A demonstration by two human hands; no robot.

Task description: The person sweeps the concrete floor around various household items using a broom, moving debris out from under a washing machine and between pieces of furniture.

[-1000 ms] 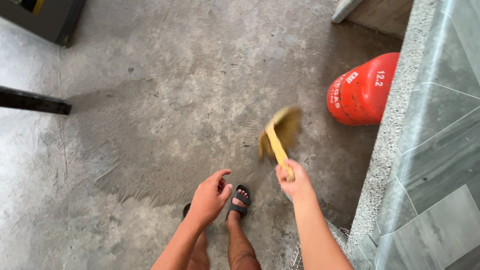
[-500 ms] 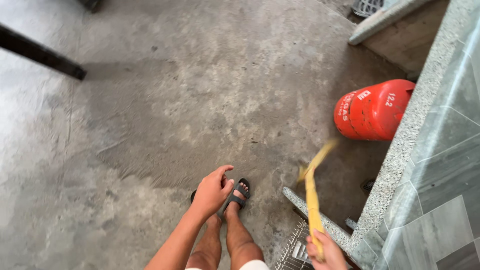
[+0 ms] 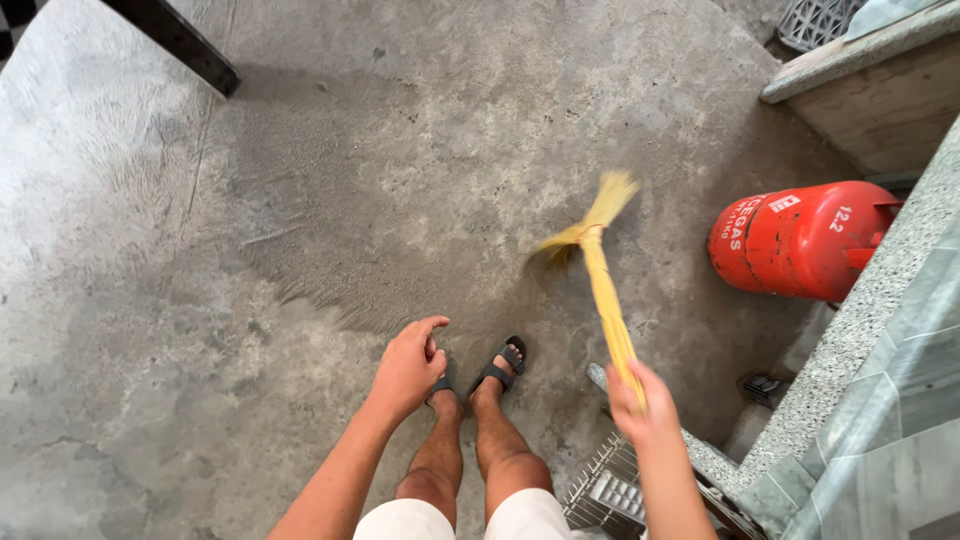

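Right hand (image 3: 640, 408): closed around the lower end of the broom (image 3: 600, 270), low in view at right of centre, forearm running down out of frame.

Broom: yellow straw hand broom, thin bound shaft rising from the right hand and leaning slightly left; bristle head splayed and blurred at the top, over the floor (image 3: 330, 170) ahead of the feet. Whether the bristles touch the floor cannot be told.

Left hand (image 3: 408, 365): holding nothing, fingers loosely curled and a little apart, hanging above the left sandal (image 3: 440, 388), well apart from the broom.

Feet: two bare legs in dark strap sandals, right sandal (image 3: 500, 365) just beside the left, both on the floor between the two hands.

Floor: grey concrete, mottled, with a darker fan-shaped patch of fine dust ahead of the feet.

Gas cylinder (image 3: 800, 240): red, lying on its side at right, near the bench (image 3: 880, 300) edge, well apart from the bristles.

Bench: speckled stone edge with pale tiled top, along the right border.

Wire rack (image 3: 610, 485): metal, on the floor under the right forearm, partly hidden.

Crate (image 3: 815, 20): grey lattice, top right corner, partly out of frame.

Dark bar (image 3: 180, 45): black, slanted, top left.
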